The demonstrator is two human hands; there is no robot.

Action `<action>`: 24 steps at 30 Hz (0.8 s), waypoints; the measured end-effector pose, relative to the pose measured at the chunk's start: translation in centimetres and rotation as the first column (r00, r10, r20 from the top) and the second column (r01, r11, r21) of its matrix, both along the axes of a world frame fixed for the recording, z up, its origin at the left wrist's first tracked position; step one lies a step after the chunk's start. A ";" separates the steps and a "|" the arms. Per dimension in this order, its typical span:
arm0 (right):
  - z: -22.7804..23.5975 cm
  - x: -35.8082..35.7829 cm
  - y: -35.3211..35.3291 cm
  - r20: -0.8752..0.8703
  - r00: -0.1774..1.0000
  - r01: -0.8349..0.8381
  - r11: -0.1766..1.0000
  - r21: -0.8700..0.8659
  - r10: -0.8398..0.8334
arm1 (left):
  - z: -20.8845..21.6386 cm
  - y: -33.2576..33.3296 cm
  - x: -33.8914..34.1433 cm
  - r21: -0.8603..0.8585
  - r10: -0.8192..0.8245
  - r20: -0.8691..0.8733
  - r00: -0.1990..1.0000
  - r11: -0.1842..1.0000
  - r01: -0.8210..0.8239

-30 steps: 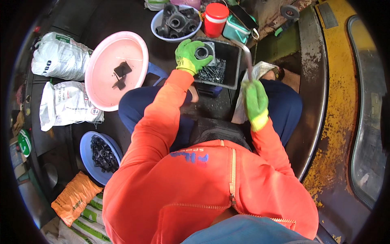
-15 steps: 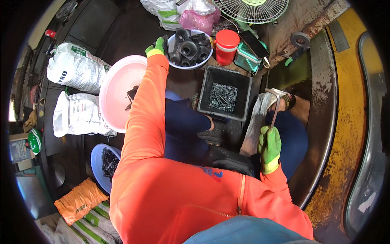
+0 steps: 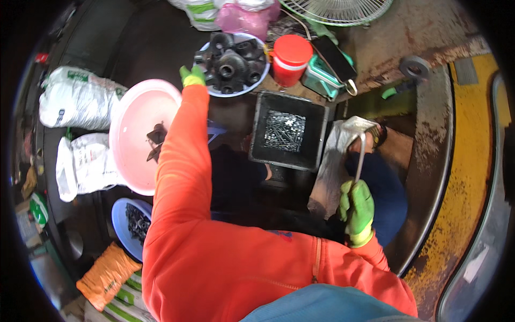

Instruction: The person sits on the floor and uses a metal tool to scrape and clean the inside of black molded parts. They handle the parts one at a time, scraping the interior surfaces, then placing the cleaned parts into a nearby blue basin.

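Observation:
My left hand [image 3: 192,76], in a green and yellow glove, is stretched out to the left rim of a pale blue basin [image 3: 236,95]. Its fingertips show apart beside the heap of black moulded parts [image 3: 227,65] in that basin; contact with a part is hard to make out. At the right, my gloved right hand [image 3: 358,208] is closed round the lower end of a bent metal rod [image 3: 360,161], whose curved top points away from me. Under my left forearm sits a pink basin [image 3: 127,110] with a few dark pieces [image 3: 156,140], partly covered by my sleeve.
Between my hands stands a black bin [image 3: 261,126] of metal pins [image 3: 284,131]. A red jug [image 3: 291,56], teal container [image 3: 322,78] and fan [image 3: 338,9] are beyond. White sacks [image 3: 80,96] and a blue basin [image 3: 122,228] lie left; a yellow rusty panel [image 3: 465,161] borders the right.
The whole view has shifted, with the basins now further left. My left hand has come slightly nearer along the rim of the basin of black parts. The right hand keeps its hold.

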State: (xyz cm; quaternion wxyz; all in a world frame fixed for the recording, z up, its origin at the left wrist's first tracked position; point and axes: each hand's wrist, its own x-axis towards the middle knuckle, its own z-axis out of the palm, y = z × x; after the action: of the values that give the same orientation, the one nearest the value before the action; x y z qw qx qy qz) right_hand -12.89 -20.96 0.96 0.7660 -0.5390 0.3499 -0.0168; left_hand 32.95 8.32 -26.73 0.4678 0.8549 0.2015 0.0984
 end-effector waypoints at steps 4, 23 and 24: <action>1.7 3.1 -4.3 0.246 0.961 0.173 0.968 -0.184 -0.126 | 0.3 -0.1 -2.9 -0.774 0.156 -0.196 0.968 0.581 -0.251; -4.6 10.7 -10.5 0.378 0.859 0.458 0.848 -0.268 -0.345 | -2.7 -2.2 -6.0 -0.879 -0.031 -0.406 0.913 0.287 -0.381; -4.4 10.8 -10.4 0.376 0.859 0.457 0.851 -0.260 -0.347 | -2.8 -2.0 -5.8 -0.870 -0.015 -0.416 0.909 0.297 -0.393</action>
State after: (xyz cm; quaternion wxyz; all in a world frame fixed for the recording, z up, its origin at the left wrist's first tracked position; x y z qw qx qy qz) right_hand -2.04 -31.35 -3.42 0.6860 -0.5667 0.3208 -0.3246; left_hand 27.12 6.34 -29.49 0.8167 0.3933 0.4004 -0.1337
